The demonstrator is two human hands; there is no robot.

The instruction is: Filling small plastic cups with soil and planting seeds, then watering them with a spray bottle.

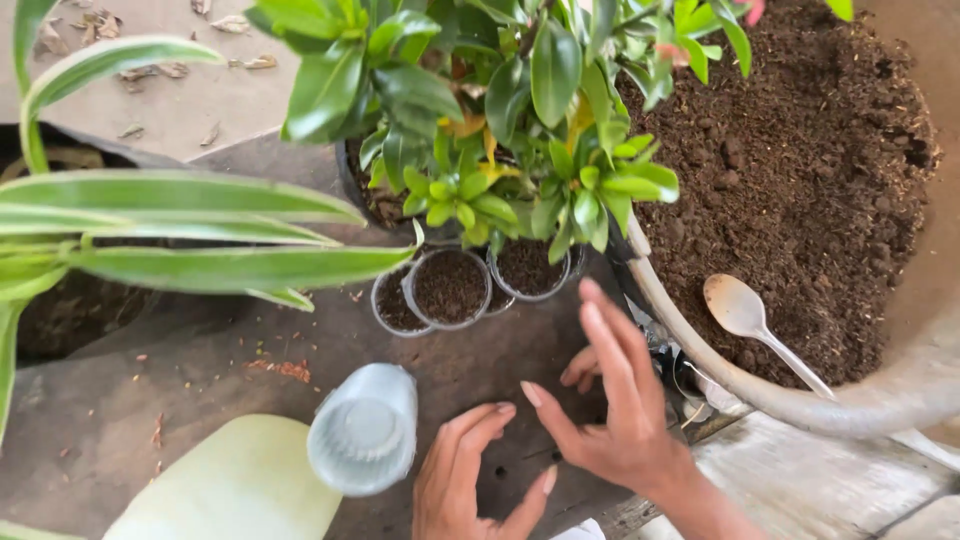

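We look down on a dark, soil-flecked table [200, 380] beside pale concrete. A big basin [900, 390] of soil holds a spoon [745, 315]. Leafy plants [500, 110] hide their pots. Three soil-filled cups [450, 288] stand beyond our hands. Our right hand [610, 400] and left hand [470, 480] hover, fingers released, near an overturned clear cup [363, 430] touching a pale jug [235, 485], cut off below.

Soft, even daylight is falling across the scene; shadows are lying faint and diffuse under the leaves [200, 230]. No harsh glare is showing. The right hand [610, 410] is blurring slightly with motion. The nearest leaves are sitting a little out of focus, edges bending mildly.
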